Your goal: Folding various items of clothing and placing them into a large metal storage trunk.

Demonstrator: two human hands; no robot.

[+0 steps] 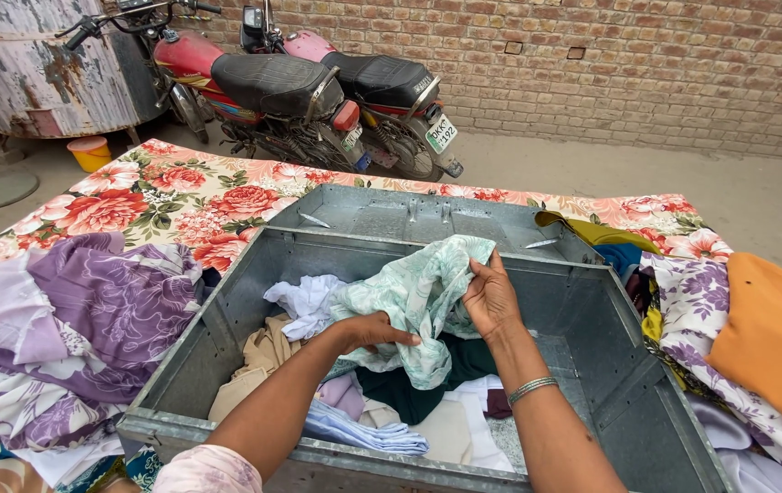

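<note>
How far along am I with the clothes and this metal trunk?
Partly there. Several folded pieces, white, beige, dark green and light blue, already lie in the open metal trunk. In hand: your left hand and right hand both grip a mint-green printed cloth over the trunk. Left outside: a purple floral heap on one side, and orange fabric with more floral cloth on the other.

I am in the open yard of a home. A bare brick wall [646, 64] runs across the top of the frame, with two motorcycles [309, 87] parked on the concrete floor [592, 173] before it. A rusty tank [35, 64] stands at the upper left. Below me, a flowered sheet [181, 196] carries heaps of clothes [71, 319] around a metal trunk [592, 365].
</note>
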